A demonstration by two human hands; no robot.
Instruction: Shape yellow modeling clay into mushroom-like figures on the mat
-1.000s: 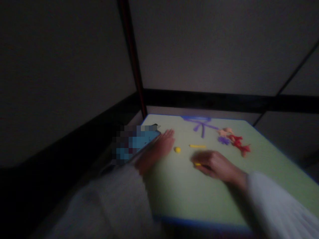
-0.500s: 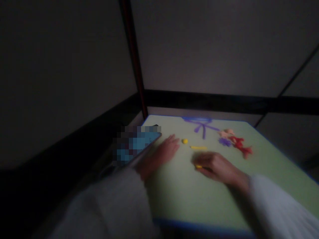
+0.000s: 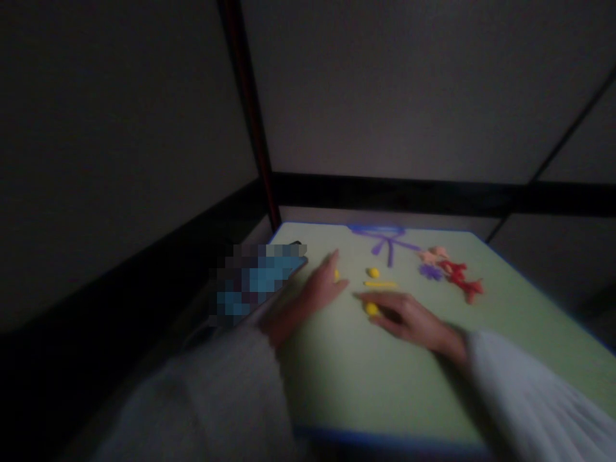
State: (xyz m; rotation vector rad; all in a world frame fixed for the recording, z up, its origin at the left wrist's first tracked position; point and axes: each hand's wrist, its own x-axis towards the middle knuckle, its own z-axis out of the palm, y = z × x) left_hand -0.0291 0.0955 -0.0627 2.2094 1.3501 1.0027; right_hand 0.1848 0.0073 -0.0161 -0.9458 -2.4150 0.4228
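Observation:
My left hand point(image 3: 323, 285) rests over the left part of the table, thumb and index finger spread apart. A small yellow piece point(image 3: 336, 274) shows in the gap between them; whether the hand touches it I cannot tell. My right hand point(image 3: 409, 317) curls around a yellow ball point(image 3: 372, 308) that looks like modelling clay, thumb and fingers at its sides, low over the tabletop. Just beyond that hand lies a thin yellow strip point(image 3: 380, 283). Behind the strip sits another yellow ball point(image 3: 374, 273).
The pale green table point(image 3: 366, 378) has a blue edge. Purple strips point(image 3: 391, 247) lie at its back. To the right are a purple flower-like piece point(image 3: 430, 272), peach pieces point(image 3: 433, 255) and red pieces point(image 3: 462, 279). A phone-like device point(image 3: 262, 279), partly pixelated, sits on the left.
The left hand has gone from lying flat to spread thumb and finger, with a yellow piece now showing there. A yellow ball sits farther right, behind the strip. The right hand's yellow piece is more visible.

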